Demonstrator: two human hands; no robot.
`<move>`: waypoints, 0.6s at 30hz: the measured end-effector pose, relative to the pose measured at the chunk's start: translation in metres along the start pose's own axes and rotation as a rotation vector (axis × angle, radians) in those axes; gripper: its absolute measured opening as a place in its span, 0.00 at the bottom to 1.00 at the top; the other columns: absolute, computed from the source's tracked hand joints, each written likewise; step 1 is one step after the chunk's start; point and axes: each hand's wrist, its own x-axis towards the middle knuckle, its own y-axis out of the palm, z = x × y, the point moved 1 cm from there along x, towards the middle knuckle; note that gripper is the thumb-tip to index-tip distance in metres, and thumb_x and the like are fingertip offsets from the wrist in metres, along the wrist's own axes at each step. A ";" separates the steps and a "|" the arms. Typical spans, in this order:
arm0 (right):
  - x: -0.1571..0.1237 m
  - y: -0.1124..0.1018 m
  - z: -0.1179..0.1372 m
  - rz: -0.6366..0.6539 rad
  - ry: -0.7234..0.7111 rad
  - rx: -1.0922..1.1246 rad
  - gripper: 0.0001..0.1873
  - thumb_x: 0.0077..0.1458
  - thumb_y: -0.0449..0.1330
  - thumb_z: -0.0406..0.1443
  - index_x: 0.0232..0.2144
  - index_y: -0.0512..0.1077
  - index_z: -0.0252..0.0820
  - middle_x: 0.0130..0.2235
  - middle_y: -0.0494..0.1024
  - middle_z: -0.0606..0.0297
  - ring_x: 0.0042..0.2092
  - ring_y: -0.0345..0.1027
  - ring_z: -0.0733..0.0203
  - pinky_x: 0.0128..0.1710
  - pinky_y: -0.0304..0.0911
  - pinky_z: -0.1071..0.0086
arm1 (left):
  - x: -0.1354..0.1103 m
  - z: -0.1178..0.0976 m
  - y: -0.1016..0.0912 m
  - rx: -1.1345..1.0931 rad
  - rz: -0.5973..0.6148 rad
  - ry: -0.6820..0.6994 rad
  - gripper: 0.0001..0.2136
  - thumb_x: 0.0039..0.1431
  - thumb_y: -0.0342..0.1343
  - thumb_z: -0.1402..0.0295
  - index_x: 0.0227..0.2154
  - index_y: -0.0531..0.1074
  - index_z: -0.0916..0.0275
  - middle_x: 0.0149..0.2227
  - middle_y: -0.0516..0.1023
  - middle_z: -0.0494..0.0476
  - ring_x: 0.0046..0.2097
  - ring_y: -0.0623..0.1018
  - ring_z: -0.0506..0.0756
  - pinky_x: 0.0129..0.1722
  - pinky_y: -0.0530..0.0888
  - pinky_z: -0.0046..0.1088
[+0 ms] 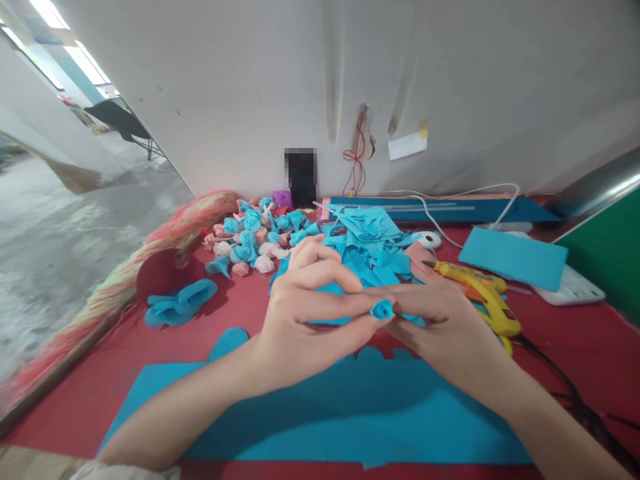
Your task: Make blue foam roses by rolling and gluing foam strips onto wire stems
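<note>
Between the fingertips of both my hands sits a small rolled blue paper flower (383, 309), its spiral end facing me. My left hand (310, 313) pinches it from the left with thumb and forefinger, the other fingers curled. From the right, my right hand (440, 320) pinches the same flower; some of its fingertips are hidden. Below the hands lies a large blue paper sheet (320, 420). Behind them is a heap of blue paper scraps (370, 233). A yellow glue gun (485, 293) rests beside my right hand.
Finished blue, pink and white paper flowers (250, 237) pile up at the back left. Larger blue petals (180, 303) lie nearer on the red table (270, 340). A stack of blue paper (513, 257) rests on a white device at right. A dark phone (303, 177) leans against the wall.
</note>
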 end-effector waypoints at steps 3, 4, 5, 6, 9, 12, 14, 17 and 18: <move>0.000 0.000 -0.001 -0.008 -0.005 0.001 0.13 0.52 0.55 0.26 0.25 0.78 0.40 0.31 0.81 0.63 0.26 0.72 0.67 0.25 0.68 0.79 | 0.001 0.001 0.000 -0.015 0.009 -0.020 0.05 0.49 0.61 0.75 0.21 0.75 0.64 0.21 0.70 0.51 0.29 0.65 0.50 0.33 0.68 0.35; 0.000 0.000 -0.001 -0.012 -0.008 0.002 0.12 0.52 0.55 0.27 0.24 0.78 0.40 0.30 0.81 0.63 0.26 0.72 0.67 0.26 0.68 0.79 | 0.001 0.001 0.000 -0.018 0.011 -0.027 0.04 0.49 0.61 0.74 0.22 0.75 0.64 0.21 0.70 0.51 0.28 0.65 0.50 0.33 0.68 0.34; 0.000 0.000 -0.001 -0.016 -0.011 0.002 0.12 0.51 0.56 0.27 0.23 0.77 0.40 0.27 0.80 0.64 0.25 0.71 0.67 0.27 0.69 0.78 | 0.001 0.001 0.001 -0.016 0.020 -0.033 0.02 0.49 0.62 0.72 0.23 0.76 0.65 0.22 0.70 0.51 0.28 0.66 0.49 0.33 0.67 0.34; 0.000 0.000 -0.001 -0.018 -0.016 0.003 0.12 0.51 0.56 0.27 0.21 0.76 0.40 0.24 0.79 0.65 0.24 0.71 0.67 0.28 0.69 0.78 | 0.002 0.001 0.001 -0.012 0.030 -0.038 0.03 0.48 0.63 0.70 0.26 0.77 0.66 0.22 0.70 0.51 0.27 0.67 0.49 0.33 0.67 0.34; -0.001 0.000 0.000 -0.011 -0.012 0.003 0.13 0.49 0.56 0.25 0.19 0.75 0.42 0.17 0.73 0.70 0.22 0.69 0.67 0.26 0.68 0.77 | 0.003 0.001 0.002 0.004 0.065 -0.059 0.10 0.47 0.64 0.66 0.31 0.77 0.65 0.23 0.71 0.51 0.28 0.68 0.50 0.34 0.68 0.36; -0.001 0.001 0.000 0.007 0.013 0.006 0.12 0.51 0.56 0.27 0.22 0.76 0.42 0.23 0.77 0.68 0.22 0.68 0.67 0.22 0.65 0.76 | 0.004 0.000 0.002 0.007 0.079 -0.059 0.07 0.50 0.61 0.65 0.28 0.77 0.64 0.23 0.69 0.50 0.27 0.68 0.49 0.33 0.67 0.35; -0.001 0.002 -0.001 0.019 0.023 0.001 0.12 0.53 0.54 0.28 0.26 0.77 0.41 0.23 0.77 0.67 0.23 0.68 0.66 0.22 0.64 0.75 | 0.003 0.000 0.001 0.001 0.074 -0.050 0.05 0.52 0.60 0.67 0.26 0.77 0.63 0.22 0.69 0.50 0.26 0.67 0.49 0.33 0.67 0.35; -0.002 0.003 -0.002 0.024 0.025 -0.016 0.12 0.54 0.53 0.29 0.29 0.77 0.38 0.21 0.74 0.66 0.23 0.66 0.65 0.22 0.62 0.74 | 0.003 -0.001 0.001 -0.005 0.057 -0.043 0.04 0.52 0.60 0.71 0.25 0.77 0.64 0.22 0.69 0.51 0.28 0.67 0.49 0.33 0.66 0.35; -0.002 0.003 -0.003 0.023 0.023 -0.020 0.12 0.54 0.53 0.29 0.28 0.76 0.38 0.21 0.74 0.66 0.23 0.66 0.65 0.22 0.61 0.74 | 0.002 -0.001 0.002 -0.007 0.057 -0.042 0.04 0.51 0.60 0.72 0.24 0.77 0.64 0.22 0.69 0.51 0.28 0.66 0.50 0.33 0.66 0.34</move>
